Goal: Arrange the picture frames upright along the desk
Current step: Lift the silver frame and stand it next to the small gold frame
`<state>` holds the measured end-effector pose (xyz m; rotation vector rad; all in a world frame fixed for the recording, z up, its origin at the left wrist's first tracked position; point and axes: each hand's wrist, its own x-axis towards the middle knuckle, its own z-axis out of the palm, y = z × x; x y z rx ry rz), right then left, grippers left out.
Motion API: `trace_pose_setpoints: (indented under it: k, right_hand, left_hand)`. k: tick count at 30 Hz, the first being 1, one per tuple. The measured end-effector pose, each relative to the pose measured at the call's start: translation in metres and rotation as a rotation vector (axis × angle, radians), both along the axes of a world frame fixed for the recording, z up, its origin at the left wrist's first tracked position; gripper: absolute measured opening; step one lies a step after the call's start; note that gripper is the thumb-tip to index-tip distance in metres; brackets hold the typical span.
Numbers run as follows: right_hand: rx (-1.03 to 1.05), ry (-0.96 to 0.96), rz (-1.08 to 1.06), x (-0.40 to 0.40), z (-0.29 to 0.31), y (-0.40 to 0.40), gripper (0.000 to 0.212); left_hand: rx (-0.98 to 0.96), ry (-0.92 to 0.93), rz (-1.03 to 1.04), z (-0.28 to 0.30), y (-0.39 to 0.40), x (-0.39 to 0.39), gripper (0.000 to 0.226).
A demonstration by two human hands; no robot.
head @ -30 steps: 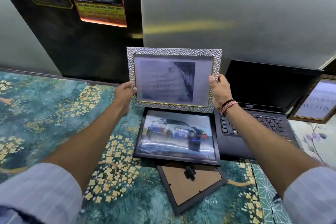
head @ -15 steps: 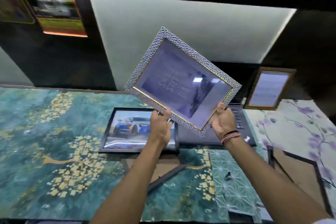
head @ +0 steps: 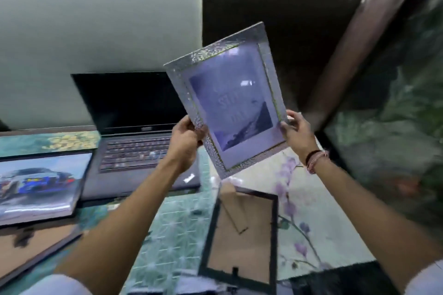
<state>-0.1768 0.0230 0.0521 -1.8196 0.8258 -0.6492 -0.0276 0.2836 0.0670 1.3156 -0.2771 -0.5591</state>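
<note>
Two hands, left hand and right hand, grip a tilted rectangular hammered-silver frame.

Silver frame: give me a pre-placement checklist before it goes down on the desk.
1. Grip: left hand and right hand both hold the silver frame by its edges: ok.
2. Frame upright: tilted, off the desk: not ok.
3. Picture faces the camera: ok.
4. Rear stand open: cannot tell.
5. Below it: face-down black frame in the way: not ok.
6. Laptop close to the left: not ok.
</note>
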Motion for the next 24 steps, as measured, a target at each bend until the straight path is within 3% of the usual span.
trace_pose_setpoints:
  k: [3,8,11,14,24]
  right_hand:
    - [-0.006,0.031,0.004,-0.013,-0.009,-0.069,0.027]
    - [-0.073,0.107,-0.154,-0.014,-0.045,-0.157,0.025]
    - [-0.114,0.111,-0.161,-0.009,-0.042,-0.182,0.010]
    - [-0.139,0.167,-0.163,0.001,-0.046,-0.205,0.014]
    - [-0.120,0.256,-0.196,0.031,-0.067,-0.221,0.023]
  left_hand:
    - [0.068,-0.108,-0.043,0.008,-0.074,-0.009,0.033]
    - [0.338,-0.311,-0.096,0.009,-0.170,0.006,0.028]
    - [0.513,-0.444,-0.004,0.008,-0.218,0.017,0.033]
    - [0.596,-0.553,0.087,0.005,-0.251,0.025,0.024]
    - [0.646,-0.514,0.238,-0.022,-0.282,0.039,0.013]
